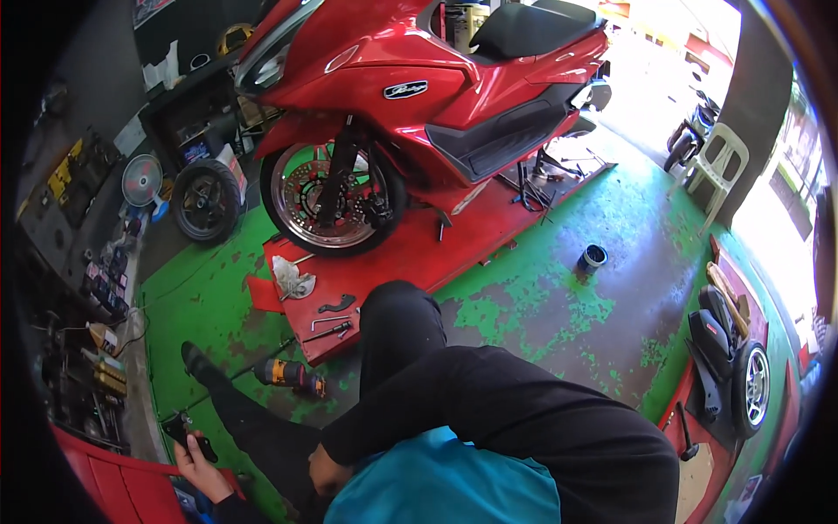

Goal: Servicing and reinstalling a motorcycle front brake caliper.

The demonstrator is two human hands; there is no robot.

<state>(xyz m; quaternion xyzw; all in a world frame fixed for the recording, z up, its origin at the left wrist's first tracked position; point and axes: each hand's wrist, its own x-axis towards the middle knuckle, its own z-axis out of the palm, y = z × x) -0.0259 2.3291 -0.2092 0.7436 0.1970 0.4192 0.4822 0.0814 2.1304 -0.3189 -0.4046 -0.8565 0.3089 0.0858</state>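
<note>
In my left hand (202,470), at the lower left, is a small black part (185,428) with a paler end; its exact kind is unclear. My fingers are closed around it. Lower down near my thigh, my right hand (327,472) has its fingers curled, and whatever they hold, if anything, is hidden. Ahead, a red scooter (419,83) stands on a red platform (384,271). On the platform's near corner lie a black lever-like piece (337,304), a hex key (334,321) and a dark ratchet-like tool (327,334). A crumpled white rag (293,278) sits beside them.
An orange and black power tool (292,375) lies on the green floor by my outstretched leg. A red cabinet (113,480) borders my left hand. Elsewhere are a loose wheel (206,201), a fan (142,179), a dark can (592,258), a plastic chair (717,166) and scooter parts (711,336).
</note>
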